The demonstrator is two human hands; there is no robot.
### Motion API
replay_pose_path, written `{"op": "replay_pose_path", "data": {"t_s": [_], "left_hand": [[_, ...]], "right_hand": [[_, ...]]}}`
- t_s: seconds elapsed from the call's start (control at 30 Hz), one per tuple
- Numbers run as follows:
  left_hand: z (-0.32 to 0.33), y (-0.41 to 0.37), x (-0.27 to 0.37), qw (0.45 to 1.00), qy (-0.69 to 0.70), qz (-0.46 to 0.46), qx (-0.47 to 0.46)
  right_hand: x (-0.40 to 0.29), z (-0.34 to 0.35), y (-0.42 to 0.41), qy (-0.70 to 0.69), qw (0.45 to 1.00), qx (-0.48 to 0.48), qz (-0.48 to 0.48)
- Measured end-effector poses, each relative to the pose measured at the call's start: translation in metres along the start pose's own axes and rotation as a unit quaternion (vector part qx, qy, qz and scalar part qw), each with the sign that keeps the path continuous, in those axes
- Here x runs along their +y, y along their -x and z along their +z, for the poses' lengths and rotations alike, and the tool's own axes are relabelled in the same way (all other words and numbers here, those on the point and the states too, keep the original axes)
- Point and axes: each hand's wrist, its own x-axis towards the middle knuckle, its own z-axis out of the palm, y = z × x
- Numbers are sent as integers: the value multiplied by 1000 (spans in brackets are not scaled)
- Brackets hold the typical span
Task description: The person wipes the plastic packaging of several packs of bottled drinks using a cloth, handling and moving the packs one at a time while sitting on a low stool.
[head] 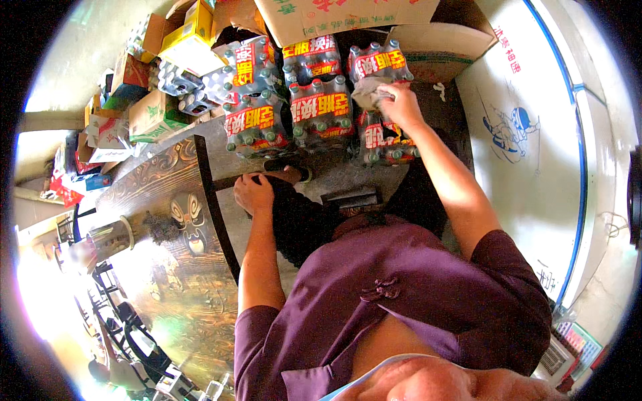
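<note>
Several shrink-wrapped packs of bottles stand in two rows on the floor before me. My right hand [400, 103] grips a crumpled pale cloth [370, 91], held against the bottle packs at the right, between the back right pack [378, 62] and the front right pack [383, 135]. The front middle pack [321, 110] and the front left pack [256, 123] stand to the left of it. My left hand [255, 192] rests on my knee, its fingers loosely curled, and seems to hold nothing.
A wood-grain table [165, 200] with a painted mask stands at the left. A white chest-like appliance [521, 115] is at the right. Open cardboard boxes [351, 20] are behind the packs, and more cartons [158, 116] are stacked at the back left. Another person [123, 373] is at the lower left.
</note>
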Motion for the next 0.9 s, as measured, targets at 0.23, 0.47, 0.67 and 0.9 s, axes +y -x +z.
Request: {"op": "replay_pose_path", "data": {"t_s": [0.23,0.47,0.67,0.9], "left_hand": [[-29,58,130,643,721,-40,-255],[-24,69,137,381,811,-239,-375],[-34,63,127,441,788,-272,-332],[-54,46,140,441,800,-221,-340]], "right_hand": [[-67,55,112,-120,985,-13,-119],[-48,29,110,14,986,-95,-139],[4,44,84,283,954,-87,-52],[-11,70,57,296,939,-166,56]]}}
